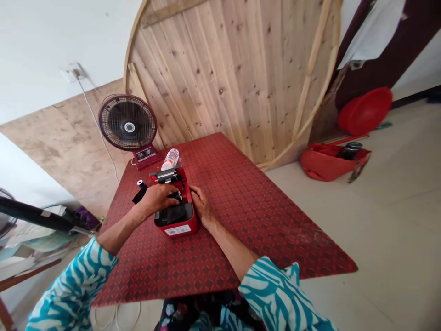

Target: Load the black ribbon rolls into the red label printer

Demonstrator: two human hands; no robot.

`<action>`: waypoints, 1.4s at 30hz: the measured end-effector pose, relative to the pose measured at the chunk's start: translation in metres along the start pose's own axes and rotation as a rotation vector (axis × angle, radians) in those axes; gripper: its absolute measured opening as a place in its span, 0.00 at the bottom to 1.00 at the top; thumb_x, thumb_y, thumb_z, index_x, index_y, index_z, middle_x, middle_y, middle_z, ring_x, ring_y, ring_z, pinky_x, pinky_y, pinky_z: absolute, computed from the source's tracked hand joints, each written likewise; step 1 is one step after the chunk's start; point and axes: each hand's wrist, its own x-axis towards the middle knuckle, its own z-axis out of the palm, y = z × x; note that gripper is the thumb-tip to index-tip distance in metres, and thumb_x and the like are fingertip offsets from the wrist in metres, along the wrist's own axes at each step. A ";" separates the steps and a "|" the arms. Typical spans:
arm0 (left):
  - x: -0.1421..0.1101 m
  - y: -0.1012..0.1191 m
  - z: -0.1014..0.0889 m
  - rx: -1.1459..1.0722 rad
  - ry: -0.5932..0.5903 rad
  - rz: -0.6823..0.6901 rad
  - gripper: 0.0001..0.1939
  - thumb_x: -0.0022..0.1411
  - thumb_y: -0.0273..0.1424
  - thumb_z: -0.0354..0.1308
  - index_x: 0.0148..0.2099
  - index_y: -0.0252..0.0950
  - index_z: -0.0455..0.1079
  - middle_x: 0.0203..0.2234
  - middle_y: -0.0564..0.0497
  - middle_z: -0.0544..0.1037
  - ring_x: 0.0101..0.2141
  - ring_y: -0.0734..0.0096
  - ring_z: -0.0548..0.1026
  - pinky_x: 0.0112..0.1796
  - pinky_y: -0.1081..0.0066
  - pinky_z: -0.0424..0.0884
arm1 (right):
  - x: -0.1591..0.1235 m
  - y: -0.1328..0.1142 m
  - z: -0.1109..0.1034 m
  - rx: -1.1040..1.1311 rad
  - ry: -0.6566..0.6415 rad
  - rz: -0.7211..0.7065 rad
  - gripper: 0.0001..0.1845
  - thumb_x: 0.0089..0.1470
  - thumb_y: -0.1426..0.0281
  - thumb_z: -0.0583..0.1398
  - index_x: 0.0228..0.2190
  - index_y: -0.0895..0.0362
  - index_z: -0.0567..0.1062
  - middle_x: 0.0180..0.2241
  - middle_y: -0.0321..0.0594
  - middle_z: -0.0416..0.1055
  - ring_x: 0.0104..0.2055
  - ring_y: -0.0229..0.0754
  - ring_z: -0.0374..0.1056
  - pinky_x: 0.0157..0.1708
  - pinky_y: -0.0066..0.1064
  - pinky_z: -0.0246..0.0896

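Observation:
A red and black label printer (193, 224) stands on the table with its lid raised toward the far side. My left hand (156, 198) reaches into it from the left, fingers closed on a black ribbon roll (179, 196) with a pale core end. Part of that roll is hidden by my fingers. Black film (138, 195) and another dark spool (140, 184) with a white end lie just left of the printer, beyond my left wrist. My right hand (201, 204) holds the printer's right side, its fingers curved along the wall.
A patterned red table (255, 220) carries everything. Behind the printer lies a clear plastic bottle (171, 158), and a dark red fan (129, 126) stands at the far left corner. A large round wooden panel (234, 78) leans against the wall. On the floor rests a red bag (320, 163).

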 end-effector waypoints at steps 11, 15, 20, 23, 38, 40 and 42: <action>0.031 -0.012 0.021 -0.010 -0.181 0.063 0.11 0.53 0.30 0.62 0.40 0.43 0.77 0.37 0.49 0.82 0.41 0.56 0.78 0.39 0.68 0.70 | 0.000 -0.009 0.001 0.014 0.018 0.016 0.17 0.53 0.61 0.54 0.43 0.50 0.75 0.46 0.37 0.74 0.50 0.42 0.67 0.55 0.38 0.57; 0.001 -0.015 0.009 -0.198 -0.020 0.118 0.14 0.62 0.38 0.55 0.47 0.41 0.75 0.43 0.49 0.80 0.43 0.60 0.77 0.44 0.69 0.70 | -0.001 -0.010 0.000 0.003 0.007 0.023 0.18 0.53 0.61 0.54 0.44 0.50 0.75 0.46 0.37 0.73 0.51 0.43 0.66 0.56 0.38 0.56; -0.049 -0.014 0.011 -0.353 0.194 0.171 0.18 0.61 0.43 0.56 0.48 0.38 0.74 0.41 0.47 0.80 0.40 0.63 0.78 0.43 0.68 0.71 | -0.002 -0.010 0.000 0.023 0.007 0.045 0.19 0.53 0.61 0.54 0.44 0.51 0.75 0.46 0.37 0.73 0.52 0.43 0.66 0.56 0.38 0.56; -0.057 -0.012 0.024 -0.333 0.292 0.231 0.13 0.63 0.39 0.55 0.44 0.38 0.74 0.37 0.47 0.80 0.38 0.65 0.78 0.42 0.68 0.72 | -0.002 -0.007 0.000 0.033 0.010 0.059 0.19 0.53 0.60 0.54 0.44 0.51 0.75 0.47 0.37 0.73 0.52 0.43 0.66 0.56 0.39 0.56; -0.092 0.013 0.049 -0.163 0.567 0.330 0.07 0.65 0.29 0.54 0.42 0.39 0.74 0.38 0.47 0.78 0.38 0.67 0.74 0.38 0.65 0.66 | -0.006 -0.003 -0.003 -0.005 -0.005 0.064 0.20 0.54 0.58 0.54 0.46 0.51 0.74 0.50 0.39 0.72 0.54 0.44 0.65 0.57 0.39 0.55; -0.093 0.014 0.052 -0.156 0.595 0.332 0.07 0.64 0.28 0.54 0.42 0.39 0.73 0.37 0.47 0.78 0.38 0.67 0.73 0.38 0.65 0.66 | -0.008 -0.005 -0.003 -0.009 0.001 0.092 0.21 0.54 0.58 0.54 0.46 0.51 0.73 0.51 0.40 0.72 0.54 0.44 0.65 0.57 0.40 0.55; -0.094 0.016 0.055 -0.148 0.622 0.333 0.08 0.64 0.28 0.55 0.43 0.39 0.73 0.37 0.46 0.77 0.38 0.65 0.73 0.37 0.64 0.66 | -0.004 -0.006 -0.003 -0.010 0.017 0.131 0.23 0.54 0.56 0.53 0.49 0.52 0.71 0.52 0.41 0.71 0.55 0.45 0.65 0.57 0.42 0.56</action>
